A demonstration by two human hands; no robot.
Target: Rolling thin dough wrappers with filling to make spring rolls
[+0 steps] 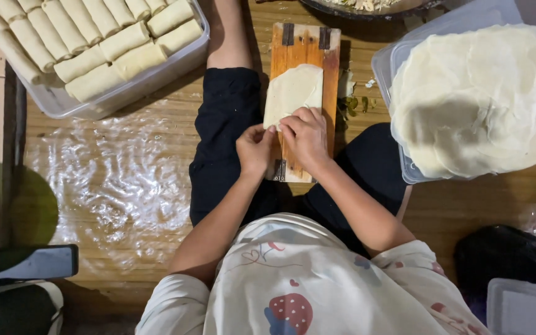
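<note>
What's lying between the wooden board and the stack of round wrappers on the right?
In the head view, a few green scraps lie on the wooden floor between the wooden board and the tub holding the wrappers.

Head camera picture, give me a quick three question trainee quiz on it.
1. True or false: both hands rest on the wrapper sheet lying on the wooden board.
2. Where is the container of finished rolls? A) upper left B) lower right
3. What does the clear tray at right hold?

Key: 1 true; 2 A; 3 a stack of round wrappers.
</note>
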